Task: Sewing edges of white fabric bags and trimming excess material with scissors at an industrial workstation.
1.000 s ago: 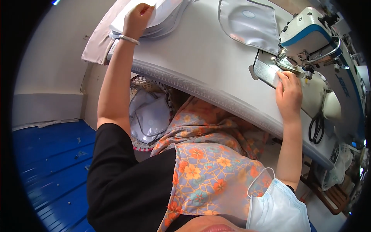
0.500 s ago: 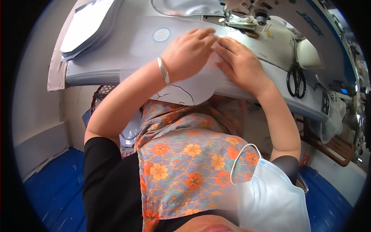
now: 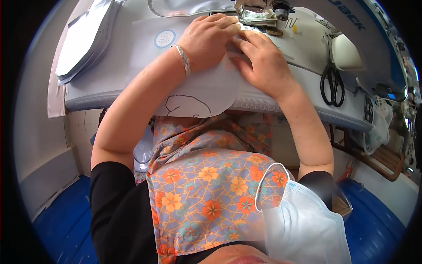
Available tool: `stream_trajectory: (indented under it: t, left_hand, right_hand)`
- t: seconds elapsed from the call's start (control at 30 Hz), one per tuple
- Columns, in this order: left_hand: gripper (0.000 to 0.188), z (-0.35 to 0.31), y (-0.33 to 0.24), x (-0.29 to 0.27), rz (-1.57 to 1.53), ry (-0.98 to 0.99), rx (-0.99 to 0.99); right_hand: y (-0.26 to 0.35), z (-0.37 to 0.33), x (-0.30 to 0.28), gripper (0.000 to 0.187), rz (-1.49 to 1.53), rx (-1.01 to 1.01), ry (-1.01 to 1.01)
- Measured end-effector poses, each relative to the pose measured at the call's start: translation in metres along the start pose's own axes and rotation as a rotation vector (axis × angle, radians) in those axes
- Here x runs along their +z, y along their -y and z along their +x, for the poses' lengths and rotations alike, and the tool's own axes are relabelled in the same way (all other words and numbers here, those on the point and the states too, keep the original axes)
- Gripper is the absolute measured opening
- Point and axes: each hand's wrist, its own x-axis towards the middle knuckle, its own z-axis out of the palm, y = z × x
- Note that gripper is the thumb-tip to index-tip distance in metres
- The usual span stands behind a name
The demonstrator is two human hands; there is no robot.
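Here, one left hand (image 3: 205,43) and one right hand (image 3: 269,66) touch one sheet (image 3: 209,90); can't tell if fingers (image 3: 222,23) grip.

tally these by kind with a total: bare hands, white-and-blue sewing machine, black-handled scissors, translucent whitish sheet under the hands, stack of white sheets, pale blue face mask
Bare hands, left hand and right hand: 2
White-and-blue sewing machine: 1
Black-handled scissors: 1
Translucent whitish sheet under the hands: 1
Stack of white sheets: 1
Pale blue face mask: 1
Total: 7
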Motion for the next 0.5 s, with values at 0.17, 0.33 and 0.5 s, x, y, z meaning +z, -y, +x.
stream_trajectory:
  t: [0.17, 0.33, 0.5]
  left_hand:
    - [0.046, 0.0027, 0.0025, 0.0003, -0.002, 0.0, 0.023]
    - [0.038, 0.0069, 0.0022, 0.0006, 0.02, -0.017, 0.033]
    - [0.036, 0.0088, 0.0086, 0.0077, 0.002, 0.005, 0.027]
  right_hand:
    - [-0.0009, -0.0013, 0.0004, 0.04, -0.02, -0.005, -0.021]
    - [-0.0014, -0.0016, 0.0002, 0.04, -0.011, 0.016, -0.018]
    - [-0.0007, -0.001, 0.0018, 0.035, -0.075, 0.006, -0.069]
